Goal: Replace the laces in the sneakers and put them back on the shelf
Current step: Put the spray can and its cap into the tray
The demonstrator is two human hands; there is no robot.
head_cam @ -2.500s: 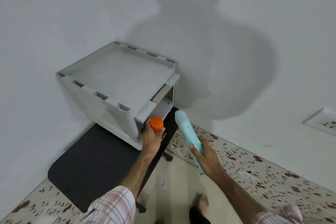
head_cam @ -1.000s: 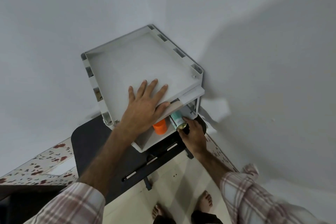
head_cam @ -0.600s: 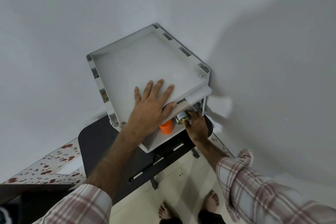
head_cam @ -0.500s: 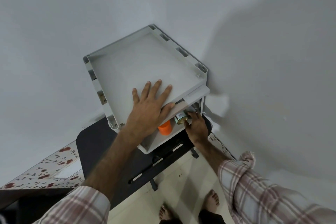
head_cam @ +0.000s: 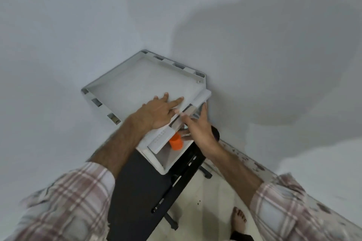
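White corner wall (head_cam: pixel 78 25); shelf (head_cam: pixel 137 76) under left hand (head_cam: pixel 158 111) fingers (head_cam: pixel 176 101), right hand (head_cam: pixel 199 129) at front.

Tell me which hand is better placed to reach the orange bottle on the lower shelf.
The right hand. It hovers open at the shelf opening, right beside the orange bottle. The left hand lies flat on the shelf unit's top tray, above it.

Single head-worn wide-angle view, looking steeply down from above the shelf (head_cam: pixel 141 82), facing the room corner behind it, close enough for both forearms to reach it, floor visible below the shelf.
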